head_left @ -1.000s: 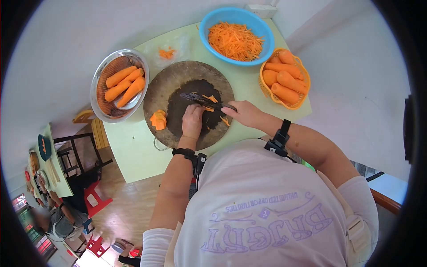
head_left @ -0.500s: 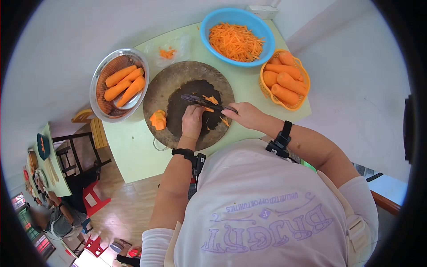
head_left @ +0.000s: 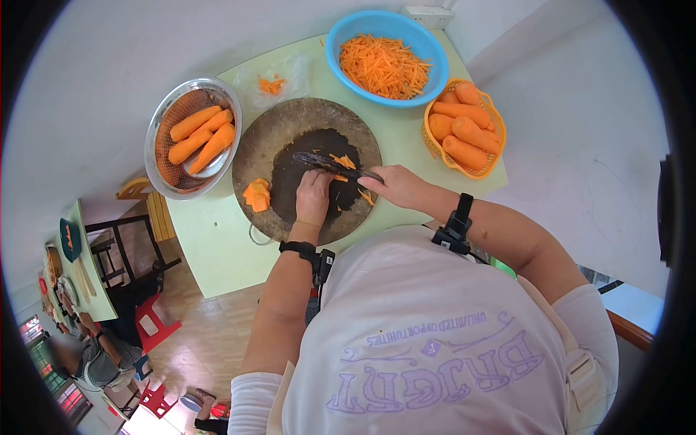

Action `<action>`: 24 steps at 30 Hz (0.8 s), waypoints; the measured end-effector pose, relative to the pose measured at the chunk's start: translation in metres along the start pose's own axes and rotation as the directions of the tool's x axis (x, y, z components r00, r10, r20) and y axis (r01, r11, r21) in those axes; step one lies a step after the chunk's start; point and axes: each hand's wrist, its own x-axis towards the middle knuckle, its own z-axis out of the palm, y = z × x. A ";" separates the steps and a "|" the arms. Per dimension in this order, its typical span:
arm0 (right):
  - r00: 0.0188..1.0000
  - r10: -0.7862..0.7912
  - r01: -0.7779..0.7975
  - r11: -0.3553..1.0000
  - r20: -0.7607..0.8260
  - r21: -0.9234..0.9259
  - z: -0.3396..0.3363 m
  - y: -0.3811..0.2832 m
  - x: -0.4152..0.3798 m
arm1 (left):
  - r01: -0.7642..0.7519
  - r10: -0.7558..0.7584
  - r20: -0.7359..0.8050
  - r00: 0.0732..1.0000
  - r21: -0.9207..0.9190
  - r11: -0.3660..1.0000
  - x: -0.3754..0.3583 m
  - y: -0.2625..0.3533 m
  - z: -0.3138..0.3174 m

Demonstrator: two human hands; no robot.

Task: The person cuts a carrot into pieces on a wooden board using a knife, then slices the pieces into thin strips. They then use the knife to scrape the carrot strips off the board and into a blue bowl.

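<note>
blue bowl (head_left: 341, 29) of carrot shreds: table far edge | orange basket (head_left: 433, 148) of carrots: right edge | metal colander (head_left: 165, 181) of carrots: left edge

2 hands (head_left: 313, 197) are working over 1 round chopping board (head_left: 275, 134) with 1 knife (head_left: 330, 165). 3 containers are sitting around it: 1 metal colander (head_left: 161, 170) holding 4 carrots (head_left: 196, 138), 1 orange basket (head_left: 478, 172) holding about 6 peeled carrots (head_left: 464, 130), 1 blue bowl (head_left: 341, 32) of shreds.

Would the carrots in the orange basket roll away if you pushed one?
Probably a bit: the carrots look round and smooth, so they would likely roll. The basket rim should stop them. They look thick and stiff, likely heavy, not floppy.
</note>
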 end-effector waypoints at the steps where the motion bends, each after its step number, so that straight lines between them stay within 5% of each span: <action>1: 1.000 -0.008 0.008 1.000 -0.007 0.001 0.001 0.001 0.000 | 0.004 -0.004 0.001 1.000 -0.004 1.000 0.000 0.000 0.000; 24: 0.999 -0.006 0.006 1.000 -0.044 0.007 0.000 -0.001 -0.001 | 0.018 -0.018 -0.002 1.000 0.007 1.000 -0.002 -0.003 0.002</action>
